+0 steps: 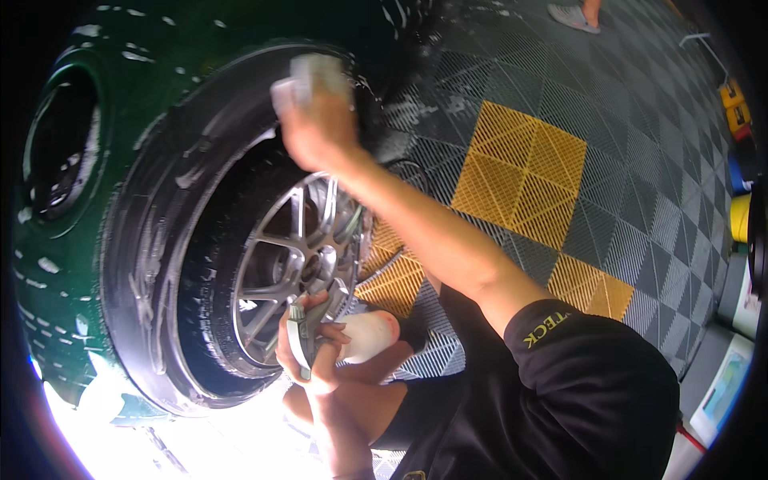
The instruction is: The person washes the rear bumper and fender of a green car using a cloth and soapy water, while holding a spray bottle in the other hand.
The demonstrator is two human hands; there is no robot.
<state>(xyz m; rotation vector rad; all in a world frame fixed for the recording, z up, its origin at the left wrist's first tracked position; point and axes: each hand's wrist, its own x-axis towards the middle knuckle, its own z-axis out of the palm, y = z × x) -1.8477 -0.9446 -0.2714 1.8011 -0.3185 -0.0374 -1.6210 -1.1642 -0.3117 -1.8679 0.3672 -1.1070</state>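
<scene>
My right hand (321, 129), blurred by motion, grips a pale grey pad or folded cloth (318, 72) at the upper part of the black wheel-arch trim (144, 240). Whether the pad touches the trim cannot be told. Lower down, in front of the wheel, my left hand (312, 354) holds a spray bottle by its grey and white trigger head (300, 336). The white bottle body (369, 336) lies sideways beyond the fingers. Behind both hands is a silver multi-spoke alloy wheel (309, 267) with a black tyre (210, 294). Whitish streaks mark the trim.
The green car body (72, 264) with wet-looking spots fills the left. Grey and yellow slatted floor tiles (522, 174) spread to the right. A dark hose or cable (414, 171) lies beside the wheel. Another person's foot in a grey shoe (573, 18) stands at the top.
</scene>
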